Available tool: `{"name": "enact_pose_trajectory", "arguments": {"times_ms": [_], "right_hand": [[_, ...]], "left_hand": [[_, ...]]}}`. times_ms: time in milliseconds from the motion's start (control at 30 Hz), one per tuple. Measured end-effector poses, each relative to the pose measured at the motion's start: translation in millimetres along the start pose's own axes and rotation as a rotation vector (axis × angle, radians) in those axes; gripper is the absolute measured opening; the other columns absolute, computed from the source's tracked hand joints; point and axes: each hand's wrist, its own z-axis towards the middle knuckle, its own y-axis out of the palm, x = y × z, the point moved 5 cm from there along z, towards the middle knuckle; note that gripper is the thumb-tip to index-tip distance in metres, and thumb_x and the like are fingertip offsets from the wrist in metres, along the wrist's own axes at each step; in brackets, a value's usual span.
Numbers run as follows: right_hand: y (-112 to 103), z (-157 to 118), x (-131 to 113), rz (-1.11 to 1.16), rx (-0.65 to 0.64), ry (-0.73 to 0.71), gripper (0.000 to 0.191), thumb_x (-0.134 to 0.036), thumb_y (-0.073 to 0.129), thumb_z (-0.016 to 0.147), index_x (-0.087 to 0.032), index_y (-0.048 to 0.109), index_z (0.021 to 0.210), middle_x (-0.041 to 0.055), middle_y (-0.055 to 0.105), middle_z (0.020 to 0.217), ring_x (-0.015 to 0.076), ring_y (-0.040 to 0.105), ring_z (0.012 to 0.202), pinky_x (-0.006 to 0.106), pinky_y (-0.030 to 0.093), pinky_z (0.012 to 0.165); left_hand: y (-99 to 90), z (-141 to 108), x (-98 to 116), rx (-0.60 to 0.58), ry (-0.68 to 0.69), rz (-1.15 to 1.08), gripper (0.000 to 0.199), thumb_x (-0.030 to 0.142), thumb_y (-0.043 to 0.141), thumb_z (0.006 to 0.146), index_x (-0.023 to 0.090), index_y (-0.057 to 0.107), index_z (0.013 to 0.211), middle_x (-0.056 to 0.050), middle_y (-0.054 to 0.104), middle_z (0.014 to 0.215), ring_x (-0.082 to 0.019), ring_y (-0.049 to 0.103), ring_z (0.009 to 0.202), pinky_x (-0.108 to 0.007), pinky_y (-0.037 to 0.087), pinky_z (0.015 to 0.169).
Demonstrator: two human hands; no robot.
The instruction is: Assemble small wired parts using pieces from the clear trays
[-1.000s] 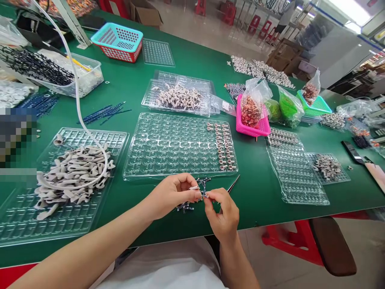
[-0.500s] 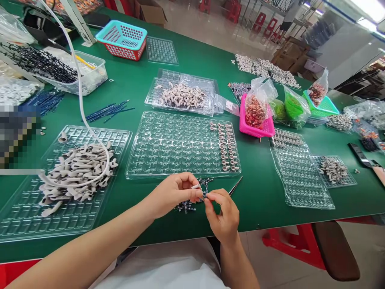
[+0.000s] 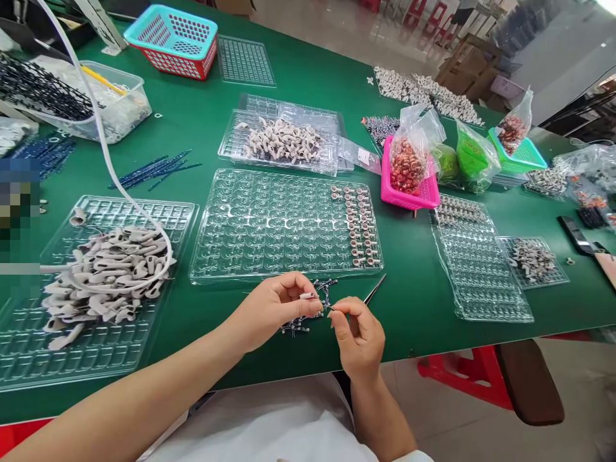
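Observation:
My left hand [image 3: 276,311] is closed around a small white plastic shell [image 3: 307,296], whose end shows between thumb and fingers. Close beside it, my right hand [image 3: 360,337] pinches a thin strand-like piece [image 3: 330,308] that reaches toward the left fingertips; its exact kind is too small to make out. Under the hands lie small dark-blue parts with thin leads [image 3: 296,328], partly covered. Dark pointed tweezers [image 3: 375,289] rest just past my right hand. Beyond is a clear compartment tray [image 3: 269,224], with small white shells [image 3: 362,224] in its right-hand columns.
At left, a pile of white shells [image 3: 115,263] lies on another clear tray [image 3: 110,353], with a white cable [image 3: 103,138] looping over it. Behind are more shells [image 3: 283,141] and a blue-and-red basket [image 3: 178,54]. A pink basket [image 3: 409,197] holds bagged copper-coloured parts.
My right fingertips have drawn slightly away from the left, and the thin piece now shows between them. The white shell in my left hand has turned a little. The camera view has shifted.

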Motion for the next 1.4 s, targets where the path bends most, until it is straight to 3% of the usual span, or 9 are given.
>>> {"name": "enact_pose_trajectory", "arguments": {"times_ms": [433,667,833,967,1167,1400], "right_hand": [[-4,-2,6,0.159,0.046,0.111,0.005,-0.022,0.061,0.090,-0.020,0.065,0.090,0.0002,0.060,0.078,0.0096,0.056,0.060,0.021,0.046,0.053],[-6,-1,9,0.205,0.110,0.108,0.006,-0.023,0.062,0.090,-0.020,0.065,0.087,0.0000,0.060,0.077,0.0092,0.055,0.059,0.021,0.044,0.051],[-8,-2,10,0.203,0.192,0.056,0.005,-0.025,0.063,0.089,-0.020,0.064,0.087,-0.0005,0.060,0.074,0.0092,0.053,0.056,0.022,0.043,0.050],[-7,-2,7,0.140,0.196,0.040,0.010,-0.029,0.062,0.090,-0.020,0.063,0.085,0.0008,0.059,0.074,0.0111,0.053,0.059,0.024,0.044,0.051],[-7,-1,6,0.154,0.177,0.056,0.010,-0.029,0.062,0.089,-0.020,0.063,0.085,0.0006,0.059,0.073,0.0116,0.053,0.060,0.024,0.043,0.051],[-6,-1,12,0.183,0.140,0.117,0.012,-0.030,0.063,0.089,-0.019,0.064,0.083,0.0003,0.059,0.071,0.0102,0.052,0.056,0.023,0.042,0.048]], "left_hand": [[0.9,-4,3,0.040,0.074,0.065,0.020,0.026,0.077,0.075,0.017,0.059,0.078,0.004,0.060,0.071,-0.009,0.059,0.068,-0.020,0.046,0.063],[0.0,-7,4,0.059,0.070,0.113,0.026,0.030,0.076,0.076,0.018,0.054,0.082,0.001,0.068,0.073,-0.014,0.067,0.071,-0.023,0.051,0.062],[-1.3,-7,7,0.103,0.178,0.305,0.016,0.030,0.075,0.077,0.018,0.065,0.081,-0.004,0.072,0.090,-0.017,0.067,0.083,-0.026,0.054,0.072],[-1.1,-8,9,0.118,0.255,0.401,0.011,0.029,0.074,0.077,0.019,0.070,0.079,-0.003,0.068,0.083,-0.016,0.062,0.076,-0.024,0.052,0.067],[-2.6,-6,6,0.129,0.184,0.375,0.015,0.031,0.077,0.075,0.018,0.070,0.080,-0.002,0.069,0.080,-0.015,0.063,0.072,-0.023,0.052,0.063],[-2.2,-7,6,0.122,0.189,0.357,0.013,0.028,0.078,0.074,0.018,0.070,0.079,-0.002,0.069,0.081,-0.015,0.064,0.072,-0.023,0.052,0.063]]}}
